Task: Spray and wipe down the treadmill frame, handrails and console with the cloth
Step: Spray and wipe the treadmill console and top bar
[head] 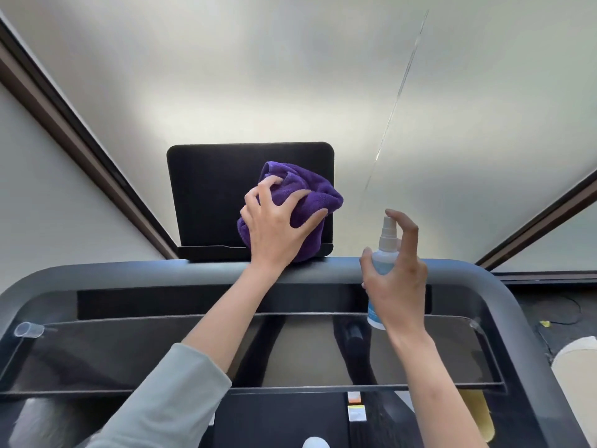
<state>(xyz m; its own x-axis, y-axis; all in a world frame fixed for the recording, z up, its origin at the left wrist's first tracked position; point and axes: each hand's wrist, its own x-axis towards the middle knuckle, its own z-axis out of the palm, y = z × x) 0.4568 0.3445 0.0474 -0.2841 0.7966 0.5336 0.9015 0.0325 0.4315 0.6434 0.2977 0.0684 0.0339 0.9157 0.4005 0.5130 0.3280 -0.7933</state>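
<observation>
Softly bunched, the purple microfibre cloth (292, 202) is pressed on the far black rectangular console screen (206, 192) by the spread left hand (277, 221), while the right hand (399, 273) grips the light, slippery-looking white plastic spray bottle (382, 263) mid-body.

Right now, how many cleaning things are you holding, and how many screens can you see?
Purple cloth: 1, pressed on the screen by the left hand
Spray bottle: 1, held by the right hand
Black console screen: 1
Total: 3 things
</observation>
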